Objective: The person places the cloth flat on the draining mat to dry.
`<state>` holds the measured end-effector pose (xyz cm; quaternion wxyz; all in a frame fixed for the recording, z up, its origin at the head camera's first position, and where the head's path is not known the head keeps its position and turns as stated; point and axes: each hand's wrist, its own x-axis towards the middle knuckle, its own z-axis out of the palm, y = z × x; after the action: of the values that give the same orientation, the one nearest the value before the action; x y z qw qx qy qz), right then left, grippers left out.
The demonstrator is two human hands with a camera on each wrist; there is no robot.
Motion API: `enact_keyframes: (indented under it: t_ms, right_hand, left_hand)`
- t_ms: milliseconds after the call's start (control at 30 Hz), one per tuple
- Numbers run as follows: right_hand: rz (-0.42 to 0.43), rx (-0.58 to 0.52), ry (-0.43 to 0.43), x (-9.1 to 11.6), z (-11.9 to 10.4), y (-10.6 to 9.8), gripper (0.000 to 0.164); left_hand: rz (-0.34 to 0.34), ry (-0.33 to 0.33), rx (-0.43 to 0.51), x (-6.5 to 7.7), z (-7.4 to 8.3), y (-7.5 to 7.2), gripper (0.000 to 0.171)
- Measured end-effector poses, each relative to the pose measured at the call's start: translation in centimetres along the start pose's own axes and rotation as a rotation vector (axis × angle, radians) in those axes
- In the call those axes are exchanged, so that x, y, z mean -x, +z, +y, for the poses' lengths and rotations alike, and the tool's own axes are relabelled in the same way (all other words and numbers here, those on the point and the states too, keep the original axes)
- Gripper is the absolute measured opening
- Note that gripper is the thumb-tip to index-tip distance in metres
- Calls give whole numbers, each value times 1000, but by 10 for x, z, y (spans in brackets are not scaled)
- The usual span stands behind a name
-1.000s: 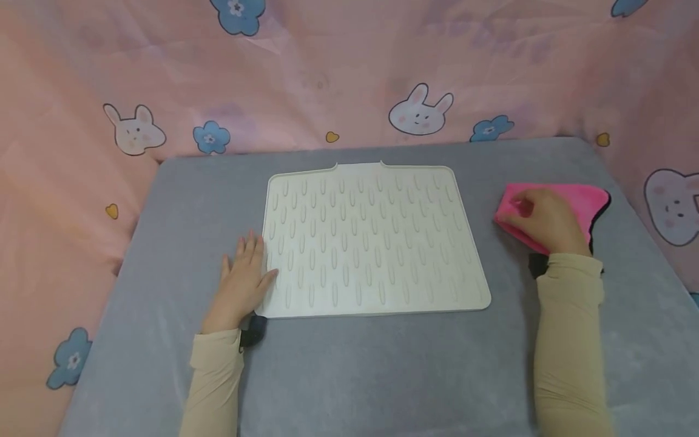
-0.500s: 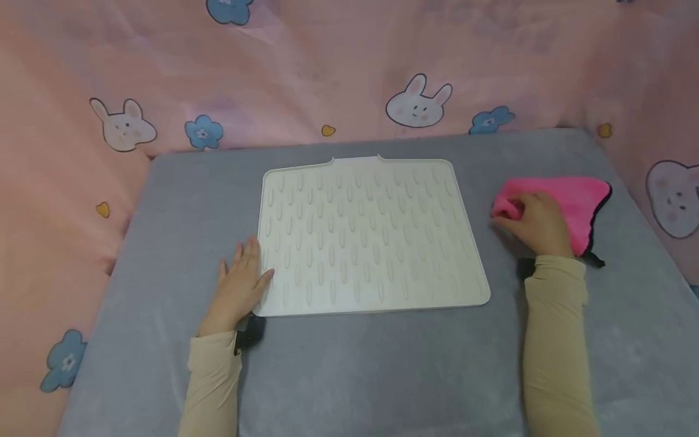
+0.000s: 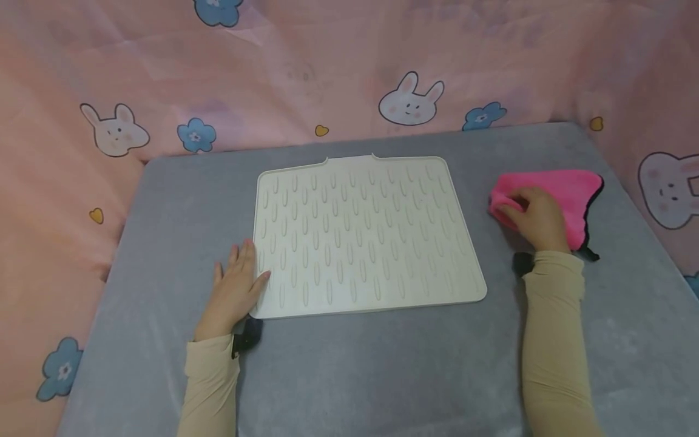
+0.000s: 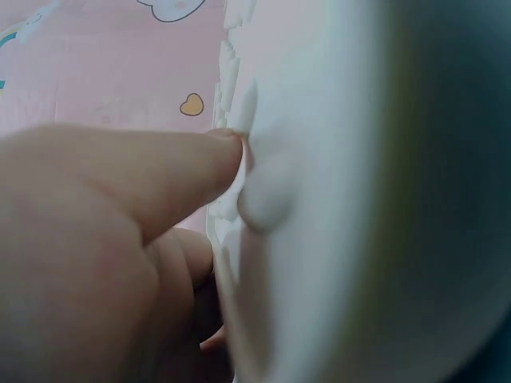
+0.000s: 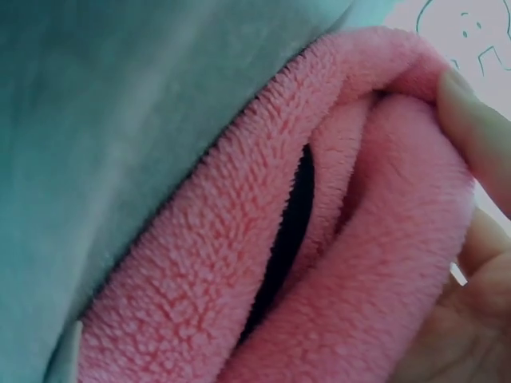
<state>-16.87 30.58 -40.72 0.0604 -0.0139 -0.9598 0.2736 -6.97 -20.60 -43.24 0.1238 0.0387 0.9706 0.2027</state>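
A white ridged mat (image 3: 360,237), with a raised rim and a notched far edge, lies flat in the middle of the table. My left hand (image 3: 232,297) rests at its left edge, fingers straight along the side and thumb over the rim. In the left wrist view the thumb (image 4: 176,163) touches the mat's surface. Off to the right, my right hand (image 3: 540,221) pinches the near left part of a pink fleecy cloth (image 3: 573,194) edged in black. The right wrist view shows the plush folds (image 5: 215,247) of this cloth bunched beside the thumb.
The table (image 3: 360,370) has a grey cover. A pink curtain (image 3: 306,67) printed with rabbits and flowers hangs behind it and at both sides. Both wrists carry black cameras, the left one (image 3: 248,335) close to the mat's lower left corner.
My right hand has shifted slightly left over the cloth and taken a pinch of its near left edge, bunching it. The left hand stays by the mat; the head view has tilted slightly.
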Motion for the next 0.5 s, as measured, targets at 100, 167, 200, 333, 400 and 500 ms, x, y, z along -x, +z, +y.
enact_keyframes:
  t_ms: [100,167,200,333,400,500]
  right_hand:
    - [19,-35,12,1,0,-1,34]
    - [35,-48,12,1,-1,-2,34]
    - [44,-55,16,1,-1,-2,34]
    - [96,-63,24,3,-5,-6,35]
    - [131,-56,14,4,-8,-8,35]
    - [175,-52,-29,4,-13,-10,31]
  left_hand:
    - [-2,-1,0,0,0,1,72]
    - [-2,-1,-2,1,-1,1,72]
    - [-1,-1,-2,1,-1,1,72]
    - [3,-3,-4,1,0,1,72]
    - [4,-7,-2,1,0,1,72]
    - [5,-10,-1,1,1,0,72]
